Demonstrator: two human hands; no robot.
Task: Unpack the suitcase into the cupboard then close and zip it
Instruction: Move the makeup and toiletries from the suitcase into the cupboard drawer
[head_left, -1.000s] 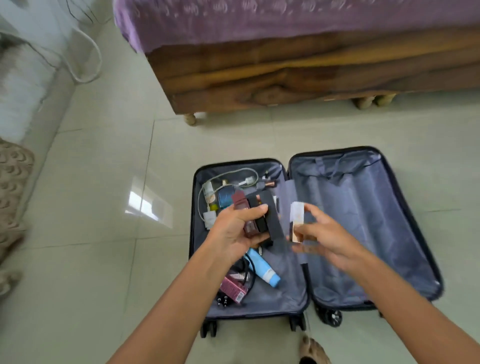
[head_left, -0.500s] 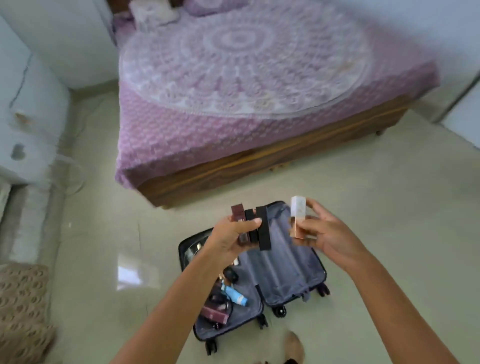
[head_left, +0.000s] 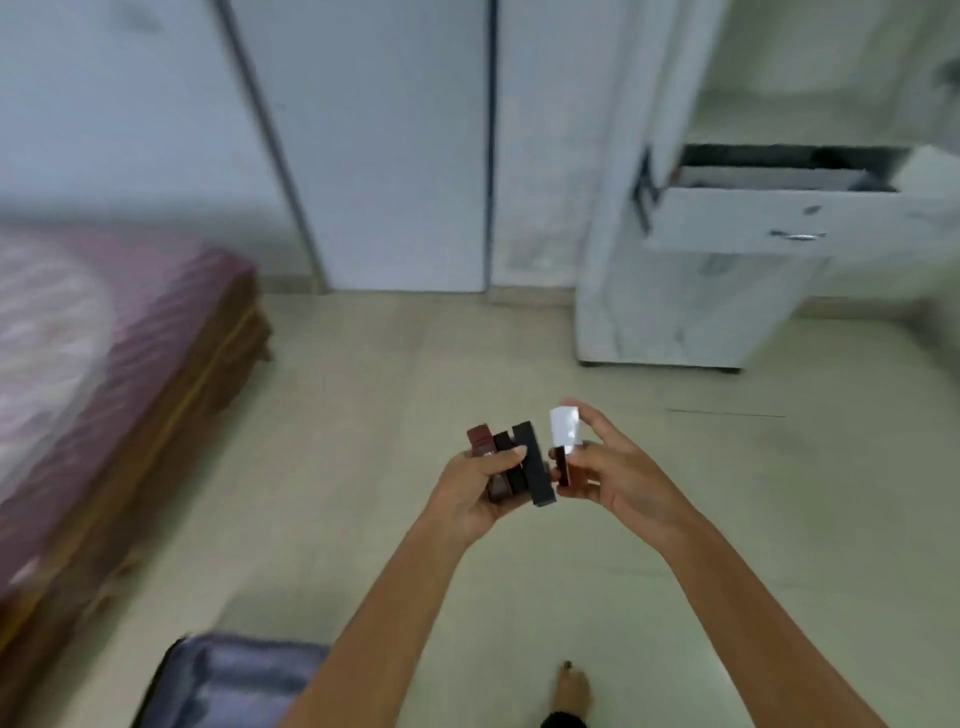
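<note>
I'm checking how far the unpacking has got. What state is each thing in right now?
cupboard drawer: pulled open
suitcase: open, lining showing, partly out of frame
dark boxes: gripped together in the left hand
white-capped bottle: pinched in the right hand
tall doors: closed

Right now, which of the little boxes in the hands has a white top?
The small white-topped box, pinched alone in the right hand. The left hand grips the others together: one maroon box and two black boxes.
</note>
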